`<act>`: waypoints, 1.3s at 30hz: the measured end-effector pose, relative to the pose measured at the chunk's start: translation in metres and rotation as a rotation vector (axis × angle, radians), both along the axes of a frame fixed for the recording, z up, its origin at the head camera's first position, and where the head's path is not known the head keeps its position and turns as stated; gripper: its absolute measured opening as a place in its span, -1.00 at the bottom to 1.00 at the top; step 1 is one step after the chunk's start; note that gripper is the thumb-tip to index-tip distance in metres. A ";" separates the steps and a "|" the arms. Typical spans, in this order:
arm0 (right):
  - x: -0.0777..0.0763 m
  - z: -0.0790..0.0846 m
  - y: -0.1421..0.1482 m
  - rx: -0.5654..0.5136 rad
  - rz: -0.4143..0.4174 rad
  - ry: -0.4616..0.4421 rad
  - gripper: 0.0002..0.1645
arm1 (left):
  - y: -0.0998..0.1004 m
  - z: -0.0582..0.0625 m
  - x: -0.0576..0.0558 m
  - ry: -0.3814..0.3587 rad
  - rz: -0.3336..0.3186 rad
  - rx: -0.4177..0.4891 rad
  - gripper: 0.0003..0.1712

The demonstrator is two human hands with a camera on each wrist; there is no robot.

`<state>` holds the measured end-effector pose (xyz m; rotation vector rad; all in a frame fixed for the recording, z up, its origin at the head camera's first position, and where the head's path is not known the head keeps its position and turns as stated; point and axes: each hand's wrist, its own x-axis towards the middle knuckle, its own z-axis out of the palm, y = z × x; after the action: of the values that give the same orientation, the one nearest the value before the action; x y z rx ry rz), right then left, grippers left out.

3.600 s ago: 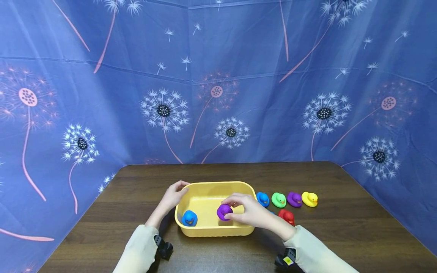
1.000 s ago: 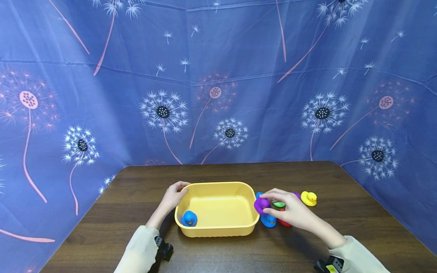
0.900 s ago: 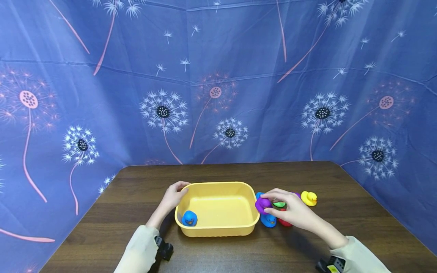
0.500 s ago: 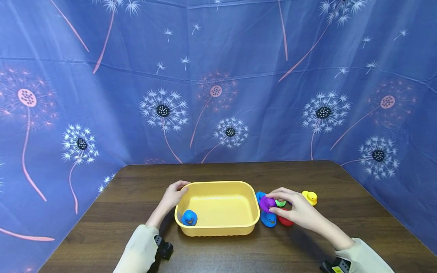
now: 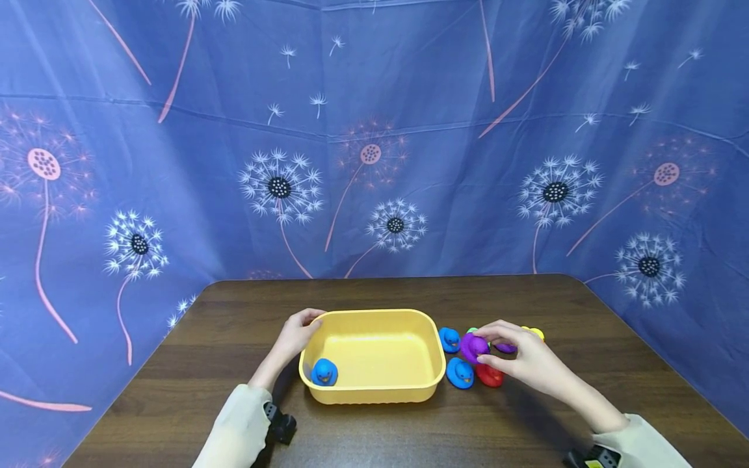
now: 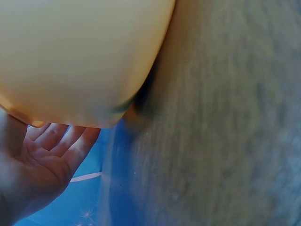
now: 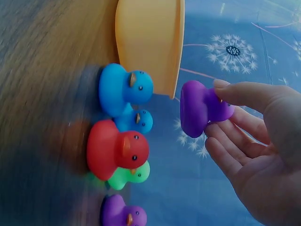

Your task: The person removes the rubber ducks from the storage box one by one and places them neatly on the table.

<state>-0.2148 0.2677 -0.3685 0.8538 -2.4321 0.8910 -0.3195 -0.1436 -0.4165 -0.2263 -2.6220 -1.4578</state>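
My right hand (image 5: 521, 357) pinches a purple rubber duck (image 5: 473, 349) between thumb and fingers, just right of the yellow tub (image 5: 380, 395). In the right wrist view this purple duck (image 7: 194, 109) is off the table, above the standing ducks. At the tub's far left corner my left hand (image 5: 296, 335) grips the rim. The left wrist view has that hand (image 6: 44, 165) with its fingers partly hidden behind the tub wall (image 6: 80, 66). Inside the tub, at its near left corner, sits a blue duck (image 5: 324, 372).
Right of the tub stand a far blue duck (image 5: 449, 340), a near blue duck (image 5: 459, 374) and a red duck (image 5: 490, 375). A green duck (image 7: 123, 176), another purple duck (image 5: 506, 348) and a yellow duck (image 5: 535, 332) are partly hidden. A patterned blue cloth (image 5: 374, 130) hangs behind the table (image 5: 205, 364).
The right hand has carried the purple duck from over the tub's inside, across the right rim, to above the other ducks. It is still moving rightward. My left hand stays on the rim.
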 end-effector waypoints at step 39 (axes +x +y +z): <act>0.017 -0.020 0.058 0.008 -0.130 0.084 -0.55 | -0.001 0.001 0.001 -0.012 -0.009 -0.010 -0.71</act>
<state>-0.1981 0.3258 -0.3890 0.7123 -2.3893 0.7831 -0.3185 -0.1445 -0.4157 -0.2312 -2.6419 -1.4531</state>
